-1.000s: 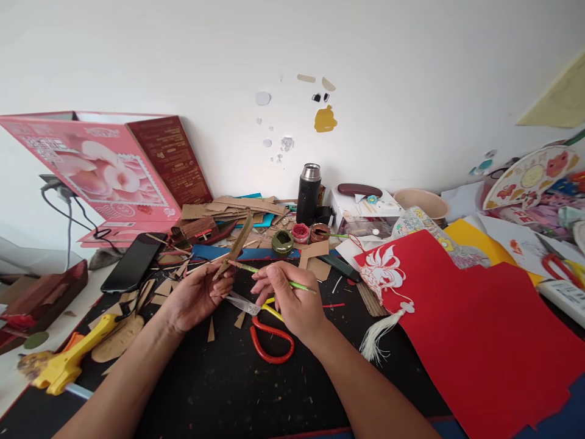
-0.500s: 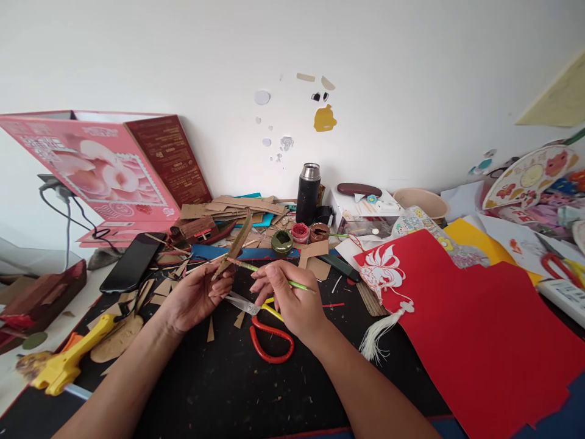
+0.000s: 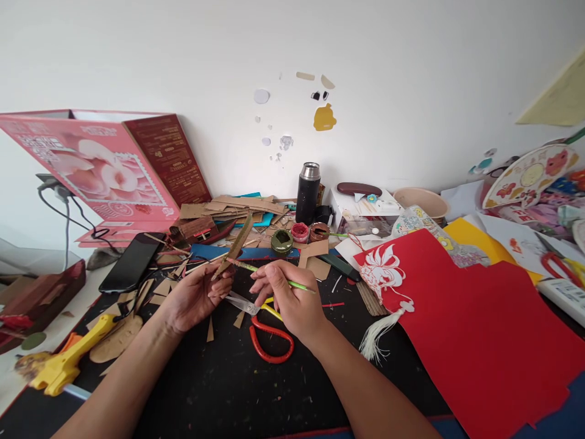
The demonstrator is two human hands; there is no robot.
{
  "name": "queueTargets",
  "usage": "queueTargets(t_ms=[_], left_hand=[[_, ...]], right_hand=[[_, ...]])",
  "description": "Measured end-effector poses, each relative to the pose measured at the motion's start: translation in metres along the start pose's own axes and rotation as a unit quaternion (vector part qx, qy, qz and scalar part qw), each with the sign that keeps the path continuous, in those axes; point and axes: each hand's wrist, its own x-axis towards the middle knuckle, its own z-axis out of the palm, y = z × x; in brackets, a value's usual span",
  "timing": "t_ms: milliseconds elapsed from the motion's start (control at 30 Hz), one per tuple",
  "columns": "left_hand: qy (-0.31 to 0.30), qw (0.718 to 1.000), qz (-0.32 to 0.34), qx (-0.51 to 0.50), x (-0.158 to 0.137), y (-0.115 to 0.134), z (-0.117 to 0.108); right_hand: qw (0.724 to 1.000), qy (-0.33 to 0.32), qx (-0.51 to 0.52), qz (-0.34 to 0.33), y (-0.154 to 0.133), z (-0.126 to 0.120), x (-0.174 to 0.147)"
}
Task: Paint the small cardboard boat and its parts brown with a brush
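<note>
My left hand (image 3: 196, 297) is closed on a narrow, curved strip of cardboard (image 3: 241, 239), coloured brownish green, which points up and away. Between the fingers of my right hand (image 3: 292, 299) is a thin paintbrush (image 3: 299, 286) with a green handle. Its tip meets the strip near the left fingertips. Beneath both hands lie scissors (image 3: 273, 345) with red and yellow handles, partly covered by the right hand. Beyond them stand open paint jars: a green one (image 3: 282, 242), a red one (image 3: 300, 232) and a brown one (image 3: 319, 231) with another brush resting in it.
Cardboard scraps (image 3: 247, 203) are piled at the back by a black flask (image 3: 309, 192). Left are a phone (image 3: 132, 262), a yellow glue gun (image 3: 75, 360) and a pink box (image 3: 105, 171). Red paper (image 3: 475, 323) with a white tassel (image 3: 377, 338) covers the right side.
</note>
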Motion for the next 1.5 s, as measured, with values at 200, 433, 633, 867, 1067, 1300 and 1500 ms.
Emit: queueTargets(t_ms=[200, 433, 633, 867, 1067, 1300, 1500], left_hand=[[-0.004, 1.000, -0.003, 0.005, -0.001, 0.000, 0.000], [-0.002, 1.000, 0.001, 0.014, -0.001, -0.001, 0.002], [-0.011, 1.000, 0.017, 0.016, 0.001, -0.001, -0.001], [-0.015, 1.000, 0.014, 0.014, 0.001, -0.003, -0.003], [0.001, 0.999, 0.024, 0.021, 0.000, -0.001, 0.003], [0.061, 0.997, 0.039, 0.006, -0.002, 0.001, 0.013], [0.054, 0.998, 0.025, -0.007, -0.002, 0.001, 0.014]], right_hand=[[0.999, 0.033, -0.019, 0.007, 0.002, -0.001, 0.003], [0.998, 0.051, -0.025, 0.002, 0.003, -0.002, 0.004], [1.000, 0.008, -0.002, 0.007, 0.001, 0.000, 0.001], [0.998, 0.056, -0.017, -0.003, 0.004, -0.003, 0.005], [0.999, 0.036, -0.006, -0.008, 0.004, -0.002, 0.003], [1.000, -0.009, -0.006, 0.005, 0.001, 0.002, -0.001], [1.000, 0.015, -0.009, -0.005, 0.002, 0.000, 0.001]])
